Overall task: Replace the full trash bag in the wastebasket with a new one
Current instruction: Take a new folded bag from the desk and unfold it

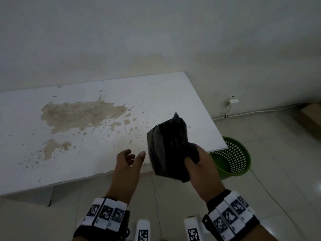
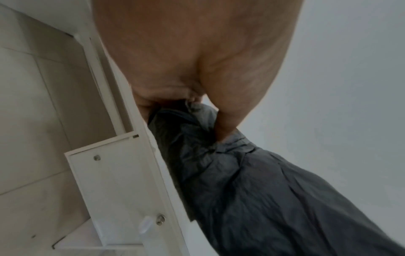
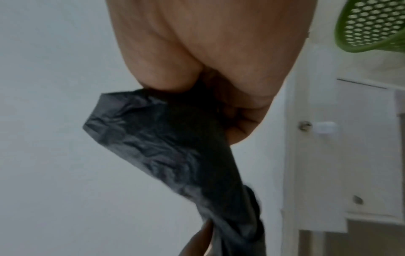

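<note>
My right hand [image 1: 194,162] grips a folded black trash bag [image 1: 168,145] by its lower corner and holds it up over the table's right front corner. The right wrist view shows the fingers [image 3: 241,119] curled into the crumpled black plastic [image 3: 164,138]. My left hand [image 1: 132,158] hovers just left of the bag, fingers spread and relaxed, thumb close to the bag's edge. In the left wrist view the bag [image 2: 252,190] fills the space past the thumb. The green perforated wastebasket [image 1: 232,159] stands on the floor right of the table, with no bag visible in it.
The white table [image 1: 86,162] carries large brown stains. On the far wall a socket [image 1: 232,101] has a white cable running along the floor. A cardboard box [image 1: 311,119] lies at the right edge. Under the table is a white cabinet [image 2: 114,181] with knobs.
</note>
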`<state>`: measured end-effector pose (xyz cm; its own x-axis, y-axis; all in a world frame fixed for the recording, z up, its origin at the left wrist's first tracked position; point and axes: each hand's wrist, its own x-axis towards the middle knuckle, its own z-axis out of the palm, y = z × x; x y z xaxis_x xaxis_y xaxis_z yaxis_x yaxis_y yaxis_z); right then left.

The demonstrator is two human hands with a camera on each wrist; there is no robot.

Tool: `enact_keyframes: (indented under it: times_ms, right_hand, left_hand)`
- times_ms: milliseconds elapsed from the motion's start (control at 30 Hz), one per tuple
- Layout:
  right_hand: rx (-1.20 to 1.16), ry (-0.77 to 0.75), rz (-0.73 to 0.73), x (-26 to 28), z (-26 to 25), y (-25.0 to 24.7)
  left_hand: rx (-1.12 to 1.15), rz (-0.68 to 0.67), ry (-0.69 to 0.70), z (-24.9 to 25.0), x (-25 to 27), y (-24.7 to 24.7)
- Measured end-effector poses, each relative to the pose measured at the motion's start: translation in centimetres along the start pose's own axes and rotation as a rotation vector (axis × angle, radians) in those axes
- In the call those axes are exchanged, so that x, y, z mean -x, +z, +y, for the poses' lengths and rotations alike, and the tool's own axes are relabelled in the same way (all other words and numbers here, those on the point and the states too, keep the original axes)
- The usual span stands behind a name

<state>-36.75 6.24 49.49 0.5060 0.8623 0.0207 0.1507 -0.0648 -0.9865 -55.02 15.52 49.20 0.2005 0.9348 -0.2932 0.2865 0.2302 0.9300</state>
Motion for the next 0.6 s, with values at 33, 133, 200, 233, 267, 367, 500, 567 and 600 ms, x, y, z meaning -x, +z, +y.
enact_keyframes:
  times_ms: [33,133,200,233,267,367,500,567,600]
  right_hand:
    - [0.124,-0.068,0.016,0.4,-0.5,0.3]
    - [0.282,-0.284,-0.069,2.0,-1.5,1.5]
    - [0.312,-0.376,-0.147,3.1,-1.6,2.3]
    - [0.304,-0.387,-0.166,3.6,-1.6,2.5]
    - [0.259,-0.382,-0.169,4.0,-1.6,2.6]
    - [-0.018,-0.217,-0.003,4.7,-2.5,2.4]
    - [-0.129,0.152,0.351,4.1,-1.6,1.6]
    - [-0.113,0.226,0.368,4.2,-1.3,1.3]
    - [-0.094,0.22,0.384,4.4,-1.6,1.2]
  left_hand:
    - [0.066,-0.074,0.051,0.9,0.7,0.1]
    - [0.232,-0.435,0.079,3.0,3.1,0.6]
    - [0.245,-0.446,0.093,3.3,3.6,0.8]
    - [0.271,-0.392,0.086,3.4,3.7,0.7]
    - [0.306,-0.336,0.069,3.3,3.6,0.4]
    - [0.368,-0.289,0.014,2.9,3.7,-0.7]
    - [0.391,-0.348,-0.014,2.8,4.1,-1.9]
    - [0.375,-0.381,-0.009,3.2,4.4,-1.8]
    - [0.365,-0.4,-0.007,3.5,4.6,-1.6]
